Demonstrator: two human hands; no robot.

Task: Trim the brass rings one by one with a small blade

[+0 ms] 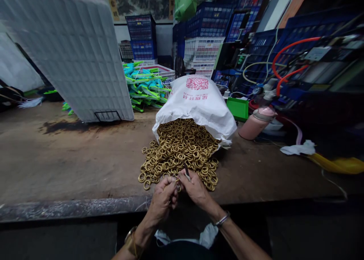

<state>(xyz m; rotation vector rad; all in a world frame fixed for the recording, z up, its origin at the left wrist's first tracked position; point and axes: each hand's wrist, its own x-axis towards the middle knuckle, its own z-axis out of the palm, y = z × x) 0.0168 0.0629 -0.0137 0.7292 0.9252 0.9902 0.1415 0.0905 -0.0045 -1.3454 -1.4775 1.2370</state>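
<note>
Many brass-coloured rings (182, 150) spill from the mouth of a white woven sack (196, 104) onto the table. At the near edge of this heap my left hand (164, 195) is closed, thumb and fingers pinching what looks like one of the rings. Close beside it, my right hand (196, 189) is closed round a small slim tool with a dark, blade-like end (186, 169) pointing up and away; its exact kind is unclear. The fingertips of both hands nearly meet, and they partly hide the piece between them.
A tall pale padded board (71, 55) stands on the wooden table (71, 165) at left. Green and blue plastic hangers (146, 87) lie behind the sack. To the right are a green tray (238, 109), a pink bottle (256, 123) and hoses. Stacked crates (203, 49) fill the back.
</note>
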